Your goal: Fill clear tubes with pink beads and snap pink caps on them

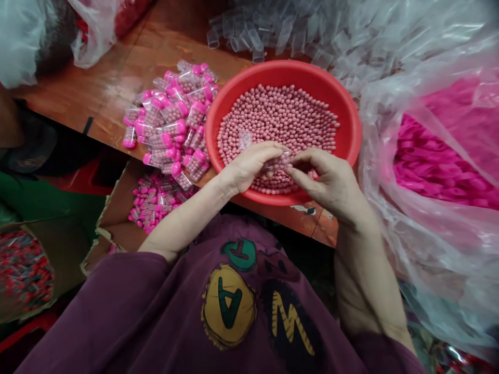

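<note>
A small clear plastic tube (277, 161) with pink beads inside is in my left hand (251, 165), over the near part of a red basin (353, 124). My right hand (331, 179) closes its thumb and forefinger at the tube's right end; whether a bead or cap is also between them is hidden. Loose pink beads (278, 114) cover the basin's bottom. Another clear piece (245, 139), perhaps an unfilled tube, lies on the beads just behind my left hand. Left of the basin is a heap of bead-filled tubes with pink caps (171, 122).
Clear tubes (288, 34) are heaped behind the basin. On the right stands a plastic bag of bright pink pieces (436, 161). Below the table's left edge, one cardboard box (125, 208) holds pink-capped tubes, another box (64, 265) red-and-grey pieces. Plastic bags (93, 31) lie at the far left.
</note>
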The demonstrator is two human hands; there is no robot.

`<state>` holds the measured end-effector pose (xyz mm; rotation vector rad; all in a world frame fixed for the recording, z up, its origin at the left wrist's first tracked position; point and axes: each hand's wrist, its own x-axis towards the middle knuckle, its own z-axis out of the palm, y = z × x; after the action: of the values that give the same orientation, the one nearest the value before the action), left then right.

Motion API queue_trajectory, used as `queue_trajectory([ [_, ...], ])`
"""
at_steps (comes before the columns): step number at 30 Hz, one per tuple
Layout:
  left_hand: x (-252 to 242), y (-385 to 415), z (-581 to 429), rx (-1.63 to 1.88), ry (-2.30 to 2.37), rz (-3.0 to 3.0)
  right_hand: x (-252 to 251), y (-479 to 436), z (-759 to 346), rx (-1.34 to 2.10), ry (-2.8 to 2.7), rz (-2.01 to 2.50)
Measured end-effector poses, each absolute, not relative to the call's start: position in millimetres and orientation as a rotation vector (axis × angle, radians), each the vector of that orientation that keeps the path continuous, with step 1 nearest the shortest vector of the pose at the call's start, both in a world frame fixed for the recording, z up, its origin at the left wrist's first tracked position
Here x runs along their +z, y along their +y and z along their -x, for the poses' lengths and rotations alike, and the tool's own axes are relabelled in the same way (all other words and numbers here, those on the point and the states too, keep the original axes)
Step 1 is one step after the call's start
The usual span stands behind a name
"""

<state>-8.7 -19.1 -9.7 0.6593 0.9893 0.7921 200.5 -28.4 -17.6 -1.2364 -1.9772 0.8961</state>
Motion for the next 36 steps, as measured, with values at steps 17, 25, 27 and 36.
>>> queue_trajectory([
  [17, 1, -21, -2, 0.712, 0.877, -0.401, -8, -25, -210, 0.702, -2.016, 1.237],
  [25, -6, -29, -1, 0.68, 0.812, -0.482, -23, -30, -212, 0.675, -2.048, 1.214],
  [27, -8, -31, 2, 0.65, 0.791, -0.498, -22, -32, -214, 0.706, -2.106, 1.178],
  [36, -6, -34, 0, 0.635, 0.926, -0.566, -33, -35, -201, 0.668, -2.148, 1.288],
])
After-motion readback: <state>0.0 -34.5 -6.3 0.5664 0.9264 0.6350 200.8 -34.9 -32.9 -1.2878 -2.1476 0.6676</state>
